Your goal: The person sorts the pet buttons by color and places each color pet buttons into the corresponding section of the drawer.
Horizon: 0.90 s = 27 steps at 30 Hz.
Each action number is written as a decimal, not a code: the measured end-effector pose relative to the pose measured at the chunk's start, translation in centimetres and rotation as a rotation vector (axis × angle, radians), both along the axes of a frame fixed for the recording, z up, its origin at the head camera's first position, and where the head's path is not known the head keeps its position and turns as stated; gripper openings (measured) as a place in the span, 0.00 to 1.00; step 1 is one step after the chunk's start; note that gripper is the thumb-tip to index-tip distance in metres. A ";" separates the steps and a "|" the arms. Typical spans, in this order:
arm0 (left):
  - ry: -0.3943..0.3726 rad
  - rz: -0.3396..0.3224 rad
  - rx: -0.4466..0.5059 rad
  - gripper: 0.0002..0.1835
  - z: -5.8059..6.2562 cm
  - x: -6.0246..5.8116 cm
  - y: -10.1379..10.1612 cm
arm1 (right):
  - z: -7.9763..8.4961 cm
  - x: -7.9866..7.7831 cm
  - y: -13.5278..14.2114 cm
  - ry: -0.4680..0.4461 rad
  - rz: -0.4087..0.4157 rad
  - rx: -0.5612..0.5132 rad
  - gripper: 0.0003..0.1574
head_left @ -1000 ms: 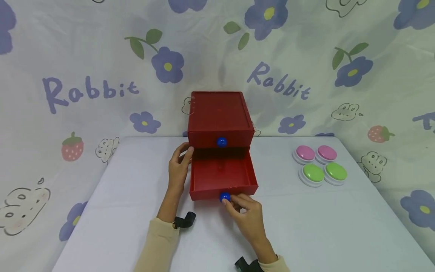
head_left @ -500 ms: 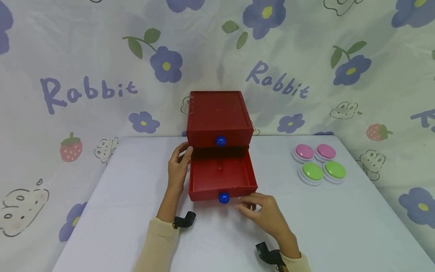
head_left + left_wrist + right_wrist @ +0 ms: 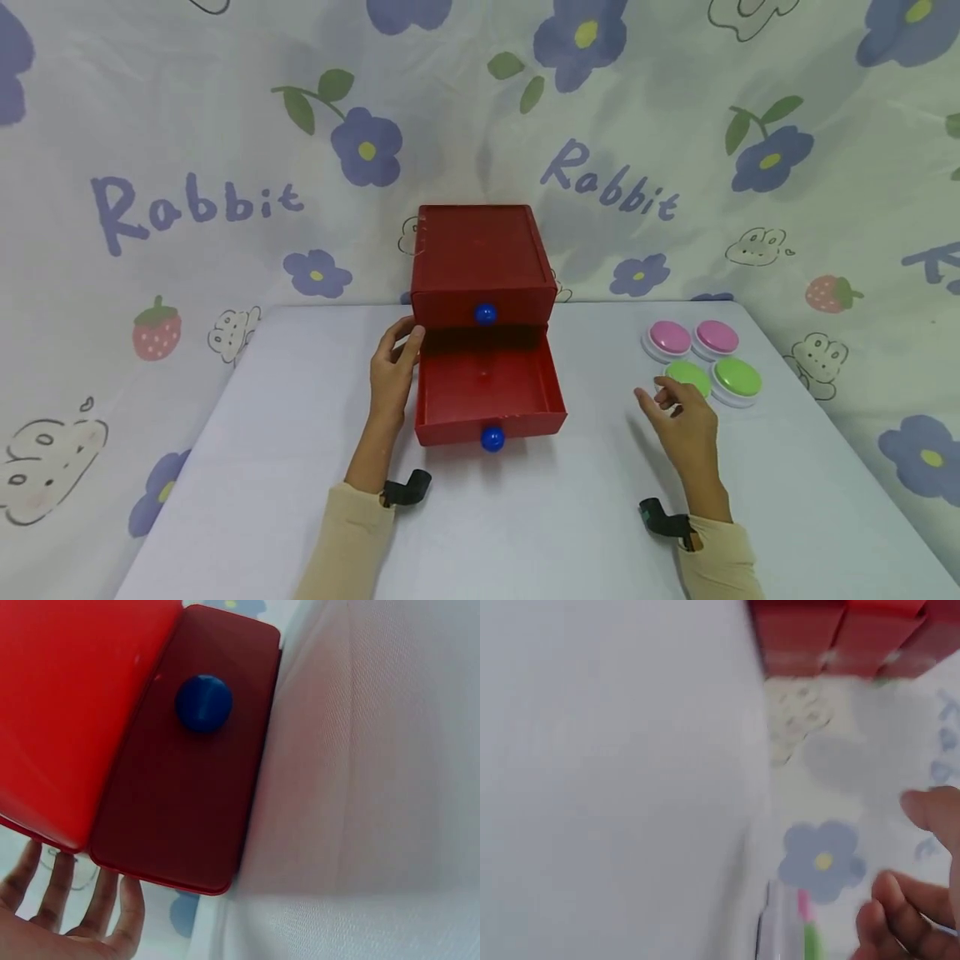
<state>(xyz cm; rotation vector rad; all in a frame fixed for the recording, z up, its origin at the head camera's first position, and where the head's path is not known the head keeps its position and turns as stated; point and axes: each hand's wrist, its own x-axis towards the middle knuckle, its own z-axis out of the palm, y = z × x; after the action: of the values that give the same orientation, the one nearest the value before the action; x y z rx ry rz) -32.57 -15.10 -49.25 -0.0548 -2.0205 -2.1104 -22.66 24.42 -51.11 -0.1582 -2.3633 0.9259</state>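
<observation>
The left hand [image 3: 390, 375], fingers extended, should lightly steady the red cabinet [image 3: 480, 254] on the bench [image 3: 300, 400], lower drawer [image 3: 450, 432] out; the right hand [image 3: 686, 425], loosely parted, empty, seems raised near 2 green buttons [image 3: 738, 377].

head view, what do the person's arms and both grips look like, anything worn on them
The bare left grip and bare right grip wear no gloves. The plain beige fabric left sleeve and matching right sleeve are long. A black, elbow-shaped device sits at each wrist; no cables show.
</observation>
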 end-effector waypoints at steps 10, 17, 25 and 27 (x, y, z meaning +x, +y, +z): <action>-0.019 -0.009 -0.011 0.28 0.0 0.1 0.3 | -1.2 -0.9 6.5 -0.239 -0.178 -0.017 0.43; -0.018 -0.005 -0.009 0.29 0.3 0.1 0.0 | -2.0 -1.4 7.6 -0.370 -0.217 -0.015 0.56; -0.026 -0.012 -0.014 0.30 0.2 0.1 0.1 | -2.7 -1.8 7.8 -0.335 -0.226 0.010 0.60; -0.029 -0.015 -0.019 0.30 0.3 0.2 0.1 | -2.8 -1.7 7.7 -0.316 -0.233 -0.006 0.59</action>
<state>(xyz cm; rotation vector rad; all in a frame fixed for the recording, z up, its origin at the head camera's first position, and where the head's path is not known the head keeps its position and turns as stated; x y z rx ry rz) -32.40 -15.03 -48.94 -0.0428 -2.0630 -2.1126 -24.35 32.13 -53.91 -0.6093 -2.5554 0.8447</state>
